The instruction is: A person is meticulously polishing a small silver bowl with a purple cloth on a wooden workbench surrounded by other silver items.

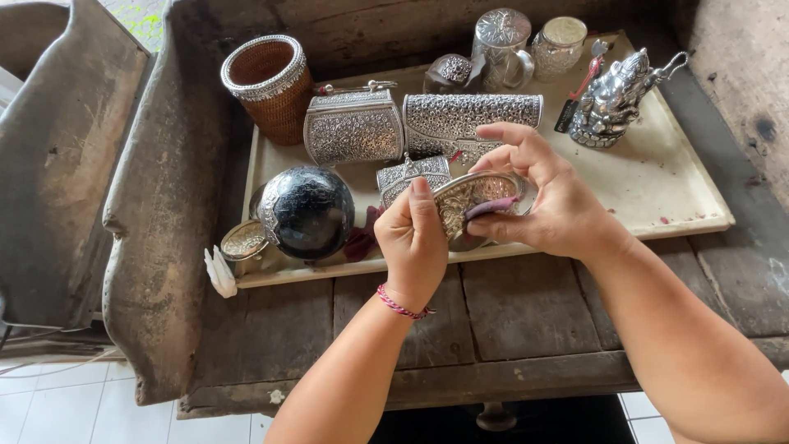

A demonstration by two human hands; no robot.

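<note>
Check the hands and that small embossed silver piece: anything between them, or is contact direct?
Mostly direct. The left hand grips the embossed silver piece at its left edge, bare skin on metal. The right hand cups it from the right, but a purplish cloth lies between those fingers and the metal. Nothing else intervenes.

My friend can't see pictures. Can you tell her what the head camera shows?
Two bare hands hold a small ornate silver dish over a cream tray on an old wooden table: the left hand grips its edge, the right hand presses a purple cloth on it. The tray holds embossed silver purses, a dark round ball, a woven cup and a silver figurine.
</note>
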